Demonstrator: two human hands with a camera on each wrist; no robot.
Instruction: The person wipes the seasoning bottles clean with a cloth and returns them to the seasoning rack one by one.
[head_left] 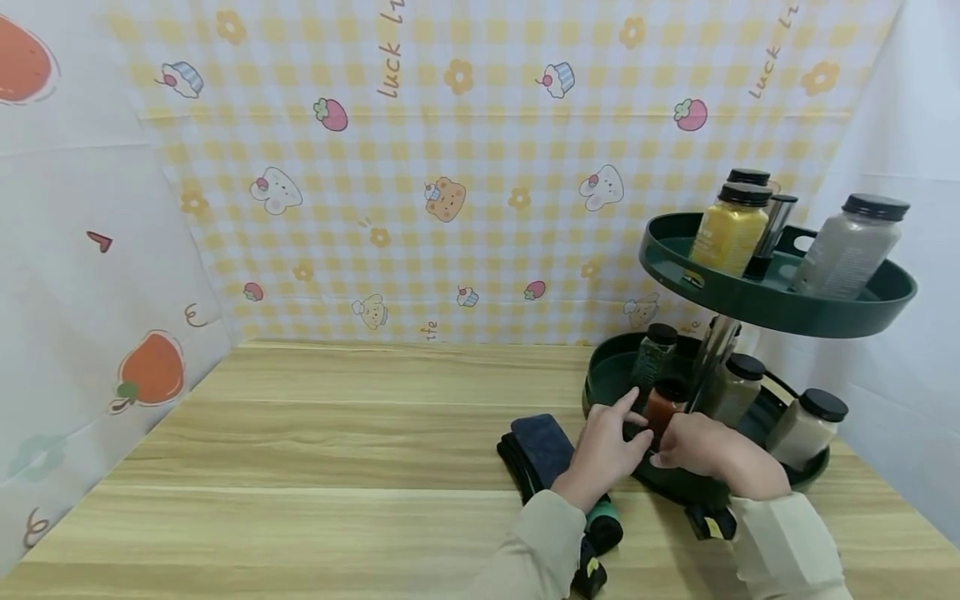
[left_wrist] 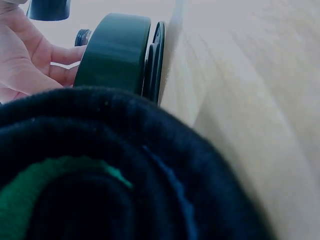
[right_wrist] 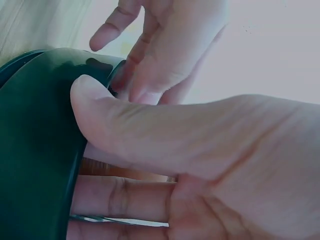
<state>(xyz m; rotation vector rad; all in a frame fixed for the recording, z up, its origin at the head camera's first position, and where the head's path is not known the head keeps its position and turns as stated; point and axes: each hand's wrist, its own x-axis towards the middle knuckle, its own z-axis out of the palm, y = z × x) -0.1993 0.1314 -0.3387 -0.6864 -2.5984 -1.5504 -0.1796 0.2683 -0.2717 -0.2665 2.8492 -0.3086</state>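
Observation:
A two-tier dark green round tray stand is at the right. My right hand [head_left: 712, 450] grips the front rim of the lower tray [right_wrist: 40, 130], thumb on the outer wall and fingers inside. An orange-red jar [head_left: 663, 410] with a black lid stands by its fingertips. Beside it, my left hand [head_left: 609, 446] reaches over the same rim with fingers spread and fairly straight; whether they touch the jar is unclear. A dark green bottle [head_left: 651, 358] stands just beyond the left fingers. Each hand partly hides the rim.
The upper tray [head_left: 780, 308] overhangs, carrying a yellow jar [head_left: 727, 233], a grey jar [head_left: 851, 250] and other containers. More jars, including a whitish one [head_left: 806, 429], stand on the lower tray. Dark folded cloth [head_left: 543, 450] lies under my left forearm.

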